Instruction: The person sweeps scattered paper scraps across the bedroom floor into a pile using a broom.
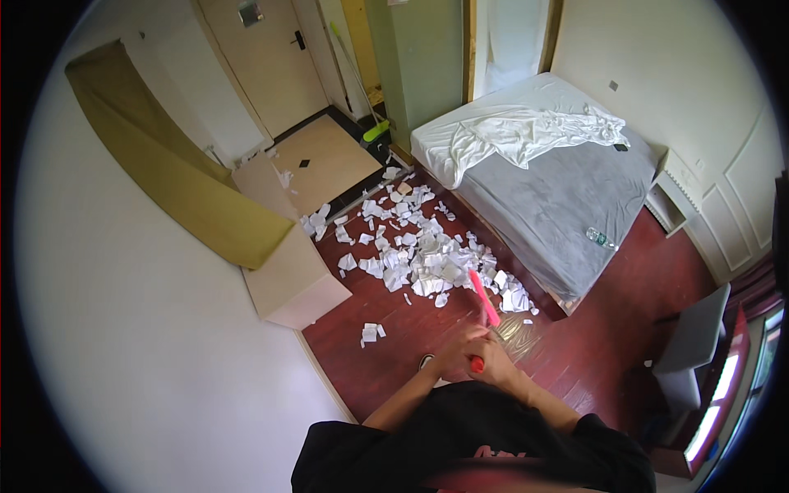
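Observation:
Both hands are closed around the handle of a pink broom (484, 297) in front of my body. My left hand (461, 347) grips it slightly farther forward. My right hand (498, 366) wraps the handle near its red end, which points up toward me. The pink part reaches forward to the near right edge of a wide heap of crumpled and torn white paper (431, 259) on the dark red wooden floor (394, 329). Beside the pink part lies a pale, streaked, shiny patch (518, 337); I cannot tell what it is.
A grey bed (551, 205) with a rumpled white sheet (526, 135) and a plastic bottle (602, 238) stands right. A pale cabinet (300, 283) under olive cloth (173, 156) is left. A green broom (376, 131) leans near the door (267, 66). A grey chair (694, 337) stands at right.

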`<action>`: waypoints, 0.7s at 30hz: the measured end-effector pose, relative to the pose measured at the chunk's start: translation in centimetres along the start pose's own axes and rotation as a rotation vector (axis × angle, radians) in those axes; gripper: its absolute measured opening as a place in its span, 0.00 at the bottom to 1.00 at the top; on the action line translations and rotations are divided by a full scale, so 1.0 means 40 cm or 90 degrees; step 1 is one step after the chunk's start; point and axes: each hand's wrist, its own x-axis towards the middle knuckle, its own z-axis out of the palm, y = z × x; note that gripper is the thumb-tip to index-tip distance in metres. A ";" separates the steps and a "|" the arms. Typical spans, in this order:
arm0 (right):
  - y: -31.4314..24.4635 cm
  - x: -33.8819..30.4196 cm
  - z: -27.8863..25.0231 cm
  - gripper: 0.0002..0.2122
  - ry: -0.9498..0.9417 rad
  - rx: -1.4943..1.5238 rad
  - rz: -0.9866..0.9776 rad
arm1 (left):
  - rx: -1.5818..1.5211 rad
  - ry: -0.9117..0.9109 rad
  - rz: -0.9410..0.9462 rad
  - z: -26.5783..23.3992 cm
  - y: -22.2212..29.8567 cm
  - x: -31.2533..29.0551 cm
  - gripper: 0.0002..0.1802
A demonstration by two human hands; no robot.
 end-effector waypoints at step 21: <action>0.249 -1.163 -0.094 0.16 0.762 0.372 0.935 | -0.196 -0.701 -0.186 0.932 0.200 0.093 0.12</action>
